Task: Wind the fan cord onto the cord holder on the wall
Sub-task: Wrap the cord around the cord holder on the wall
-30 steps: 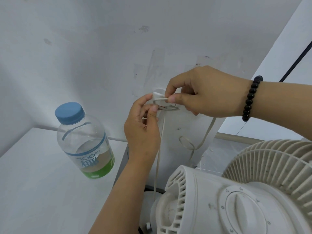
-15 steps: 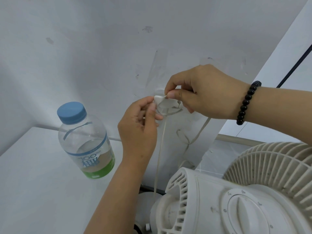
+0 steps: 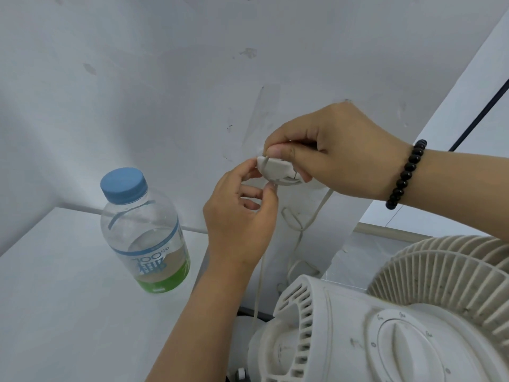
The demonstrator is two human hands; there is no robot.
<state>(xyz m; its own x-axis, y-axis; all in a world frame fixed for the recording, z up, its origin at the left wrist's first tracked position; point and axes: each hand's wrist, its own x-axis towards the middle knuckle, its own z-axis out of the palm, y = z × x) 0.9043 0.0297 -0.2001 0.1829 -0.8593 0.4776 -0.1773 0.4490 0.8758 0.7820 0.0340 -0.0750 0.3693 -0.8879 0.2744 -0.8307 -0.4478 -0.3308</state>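
Left hand: we see the left hand (image 3: 237, 216) below the cord holder, its fingers curled, thumb and forefinger pinching the cord at the holder's lower edge.
Right hand: the right hand (image 3: 338, 153) comes in from the right, its thumb and forefinger pressed together on the cord at the holder's top edge; the other fingers curl behind the holder.
Cord holder: the white cord holder (image 3: 276, 170) sits on the wall (image 3: 165, 92), between the two sets of fingertips and touching both.
Cord: the pale fan cord (image 3: 316, 213) lies across the holder's face under the right thumb. One strand drops straight down from the left fingers behind the wrist; another hangs from under the right palm and loops loosely against the wall before it reaches the fan.
Fan: the white fan (image 3: 385, 326) stands below the right hand, well apart from the fingers, its dial facing us.
Bottle: a clear bottle (image 3: 144, 235) with a blue cap stands on the white shelf (image 3: 55, 299), left of the left hand and not touching it.
Bracelet: we note a black bead bracelet (image 3: 406, 173) on the right wrist.
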